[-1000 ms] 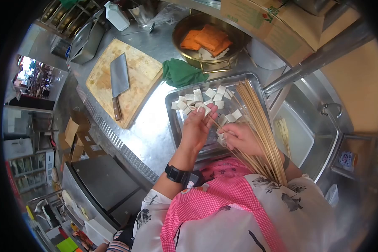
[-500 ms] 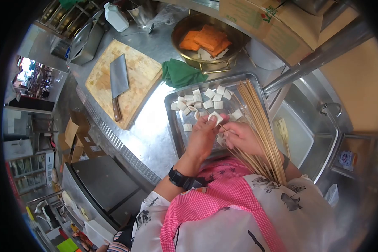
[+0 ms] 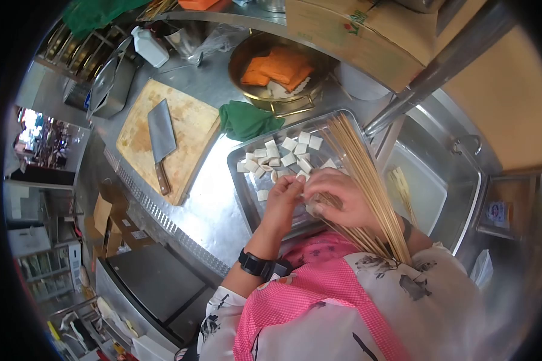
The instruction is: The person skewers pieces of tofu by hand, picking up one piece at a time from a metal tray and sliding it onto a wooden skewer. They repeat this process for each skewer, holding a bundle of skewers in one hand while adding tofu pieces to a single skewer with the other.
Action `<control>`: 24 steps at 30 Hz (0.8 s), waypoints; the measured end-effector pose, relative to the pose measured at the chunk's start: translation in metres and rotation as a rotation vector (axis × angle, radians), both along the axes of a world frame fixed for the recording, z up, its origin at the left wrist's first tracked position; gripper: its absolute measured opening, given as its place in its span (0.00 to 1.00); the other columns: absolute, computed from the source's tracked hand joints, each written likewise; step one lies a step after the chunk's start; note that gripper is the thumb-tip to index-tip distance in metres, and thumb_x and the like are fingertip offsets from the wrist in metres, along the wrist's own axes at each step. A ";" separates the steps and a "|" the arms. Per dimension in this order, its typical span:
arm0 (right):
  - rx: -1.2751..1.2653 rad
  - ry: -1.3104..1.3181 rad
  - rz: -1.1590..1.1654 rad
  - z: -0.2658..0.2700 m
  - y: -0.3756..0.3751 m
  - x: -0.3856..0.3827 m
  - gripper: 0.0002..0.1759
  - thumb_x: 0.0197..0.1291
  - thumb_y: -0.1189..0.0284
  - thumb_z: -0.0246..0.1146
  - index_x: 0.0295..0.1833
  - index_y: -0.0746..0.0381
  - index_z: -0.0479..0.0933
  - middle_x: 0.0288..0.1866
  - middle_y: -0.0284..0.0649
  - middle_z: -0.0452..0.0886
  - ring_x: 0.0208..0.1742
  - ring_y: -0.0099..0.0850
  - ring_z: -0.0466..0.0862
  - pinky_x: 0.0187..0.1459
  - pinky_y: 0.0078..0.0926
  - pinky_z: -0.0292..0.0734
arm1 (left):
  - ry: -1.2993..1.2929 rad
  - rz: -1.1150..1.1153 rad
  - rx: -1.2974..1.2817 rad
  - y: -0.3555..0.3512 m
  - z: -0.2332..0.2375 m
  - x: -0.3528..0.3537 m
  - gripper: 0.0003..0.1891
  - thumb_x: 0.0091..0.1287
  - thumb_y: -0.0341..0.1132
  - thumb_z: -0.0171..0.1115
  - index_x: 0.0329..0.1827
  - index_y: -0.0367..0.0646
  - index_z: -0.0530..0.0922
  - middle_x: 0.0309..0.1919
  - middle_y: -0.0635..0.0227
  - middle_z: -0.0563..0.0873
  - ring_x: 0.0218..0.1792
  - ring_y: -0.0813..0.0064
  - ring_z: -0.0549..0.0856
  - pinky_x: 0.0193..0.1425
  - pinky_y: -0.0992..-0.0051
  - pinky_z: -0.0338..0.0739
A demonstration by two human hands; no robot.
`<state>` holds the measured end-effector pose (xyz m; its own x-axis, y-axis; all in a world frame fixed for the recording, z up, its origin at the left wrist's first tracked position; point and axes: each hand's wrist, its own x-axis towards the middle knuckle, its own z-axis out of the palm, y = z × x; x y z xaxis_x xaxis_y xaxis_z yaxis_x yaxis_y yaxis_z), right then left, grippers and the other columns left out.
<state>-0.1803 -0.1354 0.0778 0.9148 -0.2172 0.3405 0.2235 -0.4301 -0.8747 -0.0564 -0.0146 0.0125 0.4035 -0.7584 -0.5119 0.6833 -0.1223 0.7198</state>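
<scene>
Over the near part of a metal tray point(image 3: 242, 198), my left hand point(image 3: 283, 201) has its thumb and fingers pinched together at a white piece, mostly hidden. Beside it, touching, my right hand point(image 3: 337, 195) curls palm-down with bent fingers; thin sticks run beneath it, and what its fingertips hold is hidden. Several white square pieces point(image 3: 288, 159) lie in the tray beyond my hands. A bundle of long wooden skewers point(image 3: 367, 180) rests across the tray's right side and over my right forearm.
A cleaver point(image 3: 161, 133) lies on a wooden board point(image 3: 193, 120) at the left. Behind the tray are a green cloth point(image 3: 247, 119) and a brass pan point(image 3: 241, 72) with orange slabs point(image 3: 283, 66). On the right is a sink point(image 3: 457, 162) with skewers; a metal post point(image 3: 439, 60) slants above.
My right hand has turned palm-down and come over beside my left fingertips. The white piece that showed in my left hand is now mostly covered. The whole view has shifted slightly.
</scene>
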 end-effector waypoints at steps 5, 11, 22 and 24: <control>-0.192 -0.041 0.101 0.007 -0.005 0.001 0.08 0.49 0.76 0.63 0.38 0.61 0.78 0.33 0.38 0.78 0.40 0.39 0.78 0.44 0.36 0.70 | -0.098 -0.115 0.062 -0.003 -0.008 0.011 0.13 0.63 0.40 0.64 0.44 0.43 0.73 0.33 0.73 0.79 0.36 0.82 0.77 0.43 0.78 0.70; -0.255 0.274 0.114 -0.014 0.003 -0.004 0.10 0.51 0.71 0.62 0.39 0.62 0.79 0.31 0.43 0.79 0.38 0.41 0.78 0.42 0.39 0.71 | -0.524 0.195 0.020 -0.020 0.019 0.005 0.17 0.64 0.36 0.63 0.51 0.37 0.73 0.39 0.68 0.81 0.45 0.76 0.78 0.56 0.74 0.69; -0.358 0.308 0.096 -0.021 0.007 -0.003 0.11 0.51 0.67 0.62 0.38 0.61 0.79 0.31 0.47 0.75 0.38 0.44 0.75 0.39 0.42 0.69 | 0.010 0.056 -0.142 -0.050 0.036 0.000 0.09 0.65 0.32 0.61 0.45 0.41 0.74 0.36 0.70 0.81 0.37 0.77 0.80 0.43 0.77 0.75; -0.336 0.304 0.118 -0.018 0.006 -0.001 0.10 0.52 0.68 0.62 0.38 0.62 0.78 0.31 0.47 0.75 0.38 0.44 0.75 0.39 0.41 0.69 | 0.109 0.032 -0.217 -0.048 0.032 0.003 0.07 0.65 0.32 0.60 0.43 0.42 0.74 0.35 0.70 0.80 0.36 0.77 0.79 0.43 0.76 0.75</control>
<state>-0.1815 -0.1293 0.0597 0.9958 -0.0295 0.0866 0.0426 -0.6877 -0.7247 -0.0536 -0.0624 0.0449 0.3805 -0.8429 -0.3805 0.7592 0.0498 0.6490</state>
